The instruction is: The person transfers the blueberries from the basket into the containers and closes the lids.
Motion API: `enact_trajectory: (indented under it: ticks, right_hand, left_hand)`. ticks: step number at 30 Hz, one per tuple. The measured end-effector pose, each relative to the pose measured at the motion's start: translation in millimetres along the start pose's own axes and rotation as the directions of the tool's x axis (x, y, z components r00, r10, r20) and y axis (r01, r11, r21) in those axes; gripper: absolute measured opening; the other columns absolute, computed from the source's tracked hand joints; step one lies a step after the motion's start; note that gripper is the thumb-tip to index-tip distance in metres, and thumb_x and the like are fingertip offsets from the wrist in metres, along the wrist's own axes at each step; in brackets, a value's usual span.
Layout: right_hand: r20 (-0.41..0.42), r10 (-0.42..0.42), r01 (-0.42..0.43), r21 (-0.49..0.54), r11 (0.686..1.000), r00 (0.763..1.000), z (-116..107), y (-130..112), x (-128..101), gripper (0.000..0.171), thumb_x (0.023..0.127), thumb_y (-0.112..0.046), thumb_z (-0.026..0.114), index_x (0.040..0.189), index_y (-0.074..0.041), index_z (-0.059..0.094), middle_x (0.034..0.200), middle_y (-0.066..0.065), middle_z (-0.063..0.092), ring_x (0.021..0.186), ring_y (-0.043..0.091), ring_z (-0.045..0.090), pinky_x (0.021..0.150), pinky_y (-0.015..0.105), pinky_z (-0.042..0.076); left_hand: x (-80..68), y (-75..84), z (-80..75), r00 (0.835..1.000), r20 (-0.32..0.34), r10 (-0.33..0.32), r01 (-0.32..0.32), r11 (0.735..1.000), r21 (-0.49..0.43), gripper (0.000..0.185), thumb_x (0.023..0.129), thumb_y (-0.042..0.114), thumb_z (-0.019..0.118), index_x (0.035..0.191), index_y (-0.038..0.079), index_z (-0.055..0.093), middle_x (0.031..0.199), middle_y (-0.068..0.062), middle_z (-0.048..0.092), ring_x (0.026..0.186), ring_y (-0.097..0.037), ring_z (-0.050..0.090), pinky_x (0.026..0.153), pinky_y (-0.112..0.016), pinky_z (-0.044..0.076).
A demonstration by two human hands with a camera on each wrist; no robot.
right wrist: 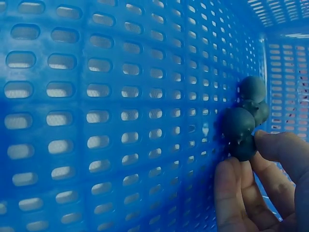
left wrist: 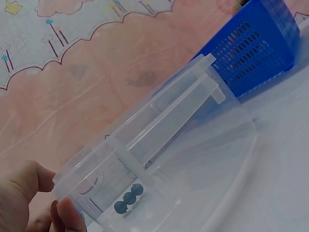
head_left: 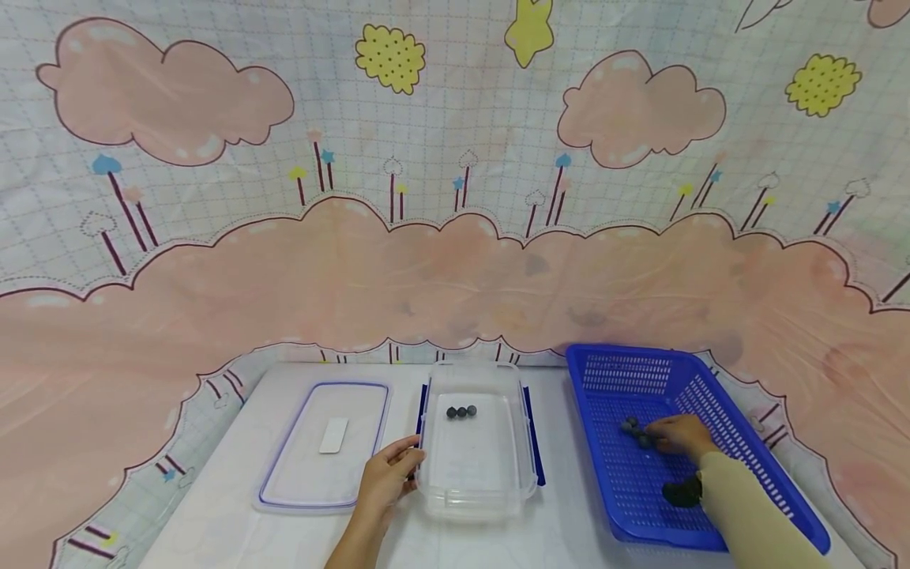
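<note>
Pinching a blueberry (right wrist: pixel 243 147) in blue basket (head_left: pixel 718 411), right hand (head_left: pixel 681 435), left hand (head_left: pixel 387 478) gripping clear container (head_left: pixel 478 482)

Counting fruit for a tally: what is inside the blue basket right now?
In the blue basket, a few dark blueberries sit by the right hand, whose fingers pinch one. The hand and sleeve may hide more.

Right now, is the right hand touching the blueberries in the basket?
Touching. The right wrist view shows the right hand's fingertips against the lowest of the dark blueberries on the blue basket floor.
</note>
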State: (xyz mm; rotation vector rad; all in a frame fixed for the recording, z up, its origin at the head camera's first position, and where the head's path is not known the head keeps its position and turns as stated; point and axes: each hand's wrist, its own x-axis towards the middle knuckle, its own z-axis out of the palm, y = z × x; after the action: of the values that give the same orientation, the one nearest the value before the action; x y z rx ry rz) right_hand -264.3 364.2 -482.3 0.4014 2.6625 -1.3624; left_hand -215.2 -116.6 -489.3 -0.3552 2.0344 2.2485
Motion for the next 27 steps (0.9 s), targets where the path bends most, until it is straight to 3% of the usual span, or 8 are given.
enact_trajectory:
  ticks: [11,27]
  right_hand:
    - [0.016,-0.022,0.021,0.039,0.999,1.0,1,-5,-4,0.03,0.088,-0.003,0.06,0.102,0.023,0.062,0.089,0.022,0.069,0.079,0.026,0.069,0.074,0.041,0.06]
    - [0.099,0.0,-0.013,0.128,0.992,0.995,-5,-9,-8,0.032,0.093,0.002,0.054,0.11,0.029,0.055,0.096,0.025,0.069,0.089,0.029,0.068,0.084,0.045,0.058]
  left_hand:
    - [0.4,-1.0,-0.1,1.0,-0.004,-0.007,0.007,1.0,-0.001,0.043,0.088,0.008,0.068,0.129,-0.004,0.06,0.084,0.002,0.055,0.074,-0.011,0.05,0.055,-0.019,0.049]
    - [-3.8,1.3,-0.1,1.0,0.011,0.019,-0.019,1.0,-0.006,0.045,0.088,0.008,0.067,0.13,-0.006,0.058,0.081,0.005,0.058,0.071,-0.01,0.05,0.055,-0.019,0.049]
